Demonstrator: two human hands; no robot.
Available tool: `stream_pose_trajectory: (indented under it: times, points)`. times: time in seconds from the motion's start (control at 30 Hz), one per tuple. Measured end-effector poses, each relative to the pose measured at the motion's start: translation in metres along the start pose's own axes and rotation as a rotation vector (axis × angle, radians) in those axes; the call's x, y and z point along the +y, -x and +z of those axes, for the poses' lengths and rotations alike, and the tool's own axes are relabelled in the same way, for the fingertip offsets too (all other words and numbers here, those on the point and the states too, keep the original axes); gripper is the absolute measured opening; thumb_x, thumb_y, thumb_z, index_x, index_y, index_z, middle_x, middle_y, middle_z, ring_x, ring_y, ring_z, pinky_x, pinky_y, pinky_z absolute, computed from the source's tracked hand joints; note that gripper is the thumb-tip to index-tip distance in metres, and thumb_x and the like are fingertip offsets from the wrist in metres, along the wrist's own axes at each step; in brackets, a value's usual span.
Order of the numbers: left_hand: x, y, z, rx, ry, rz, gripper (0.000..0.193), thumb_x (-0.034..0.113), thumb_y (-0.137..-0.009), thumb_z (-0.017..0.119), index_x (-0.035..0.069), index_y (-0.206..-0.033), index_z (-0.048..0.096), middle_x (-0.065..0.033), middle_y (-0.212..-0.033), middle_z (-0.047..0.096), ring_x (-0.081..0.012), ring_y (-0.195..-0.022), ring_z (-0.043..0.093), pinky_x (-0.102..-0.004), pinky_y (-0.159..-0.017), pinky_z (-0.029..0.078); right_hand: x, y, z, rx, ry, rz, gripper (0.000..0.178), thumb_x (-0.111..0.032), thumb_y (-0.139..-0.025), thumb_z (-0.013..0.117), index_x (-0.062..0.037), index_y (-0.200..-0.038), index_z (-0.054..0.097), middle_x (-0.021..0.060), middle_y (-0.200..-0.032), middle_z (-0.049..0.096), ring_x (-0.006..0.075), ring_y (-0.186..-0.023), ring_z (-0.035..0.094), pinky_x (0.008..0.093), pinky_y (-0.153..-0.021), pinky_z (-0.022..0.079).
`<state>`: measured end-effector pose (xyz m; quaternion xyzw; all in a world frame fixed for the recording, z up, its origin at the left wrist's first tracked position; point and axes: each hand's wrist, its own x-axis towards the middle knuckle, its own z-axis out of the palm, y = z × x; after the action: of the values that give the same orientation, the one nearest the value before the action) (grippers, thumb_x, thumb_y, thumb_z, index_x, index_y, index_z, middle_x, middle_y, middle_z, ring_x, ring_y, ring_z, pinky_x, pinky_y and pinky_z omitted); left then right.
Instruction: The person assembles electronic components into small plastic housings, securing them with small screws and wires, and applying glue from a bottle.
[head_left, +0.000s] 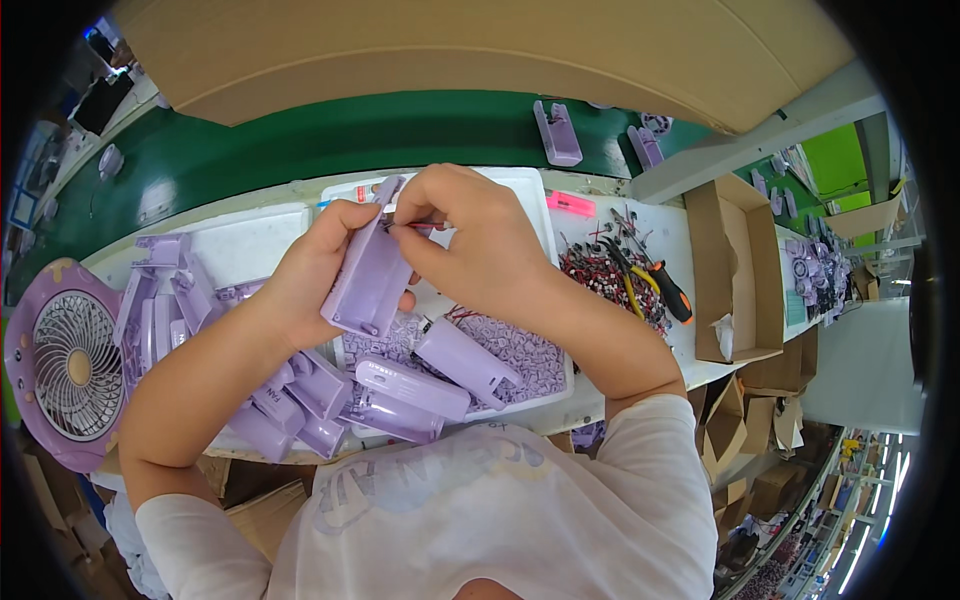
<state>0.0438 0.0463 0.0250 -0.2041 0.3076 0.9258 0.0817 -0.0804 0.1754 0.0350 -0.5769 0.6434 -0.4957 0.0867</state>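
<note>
My left hand [325, 255] is closed around a purple plastic housing [368, 275], an open shell held tilted above the bench. At the housing's upper end, my right hand [470, 225] pinches a small part with thin red and dark wires [428, 225]; its exact kind is hidden by the fingers. Under both hands lies a white tray [568, 385] of many small purple plastic pieces [525, 350]. Several more purple housings [465, 360] rest across the tray's near side, and others are heaped to the left [160, 310].
A purple fan [75, 365] stands at far left. Right of the tray lie a pile of wired parts [605, 275], orange-black pliers [672, 290] and a pink object [570, 204]. A cardboard box [740, 270] sits farther right. Beyond the bench runs a green conveyor belt [270, 145] carrying housings, beneath a large cardboard sheet [450, 50].
</note>
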Motion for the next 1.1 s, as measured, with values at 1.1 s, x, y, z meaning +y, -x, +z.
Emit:
stream_pose_trajectory:
  times: [1.1]
  points:
    - [-0.009,-0.004,0.018,0.191,-0.183,0.042,0.040,0.036,-0.091,0.035,0.003,-0.100,0.055,-0.0113,-0.085,0.060,-0.0227,-0.068,0.062,-0.0335,-0.063,0.052,0.007,0.005,0.009,0.041,0.253,-0.210,0.014,0.001,-0.067,0.063,-0.0047,-0.077,0.054,0.0082,-0.068,0.055,0.0271,-0.066,0.055,0.0374,-0.058,0.046]
